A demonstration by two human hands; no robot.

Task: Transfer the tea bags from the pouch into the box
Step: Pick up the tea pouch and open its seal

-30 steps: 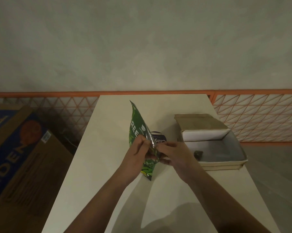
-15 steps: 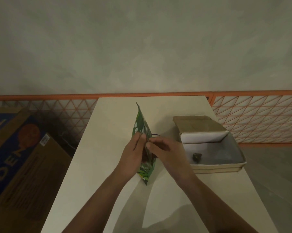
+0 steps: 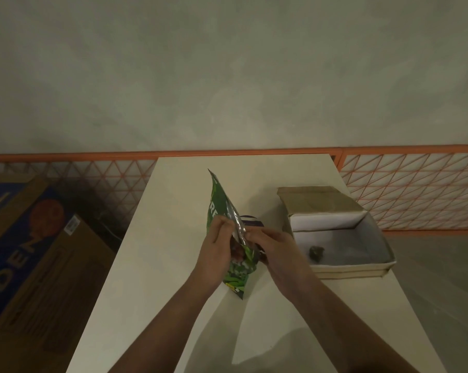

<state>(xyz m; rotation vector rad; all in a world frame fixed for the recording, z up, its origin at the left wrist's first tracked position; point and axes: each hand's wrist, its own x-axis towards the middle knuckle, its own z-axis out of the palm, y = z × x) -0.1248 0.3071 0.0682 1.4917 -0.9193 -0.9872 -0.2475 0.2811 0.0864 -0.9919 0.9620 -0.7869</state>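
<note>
Now pouch (image 3: 218, 208) mouth pulled wider by hands (image 3: 243, 251)

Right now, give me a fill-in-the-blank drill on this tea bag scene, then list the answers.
1. Both hands hold the ____ pouch.
2. The open box sits on the table to the ____ of the pouch.
3. One small dark item lies inside the ____.
4. The left hand and right hand grip the pouch near its ____ inner lining.

Answers: green; right; box; silver

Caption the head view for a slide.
Both hands, left and right, hold a green pouch at its mouth beside an open box containing one small dark item.
</note>
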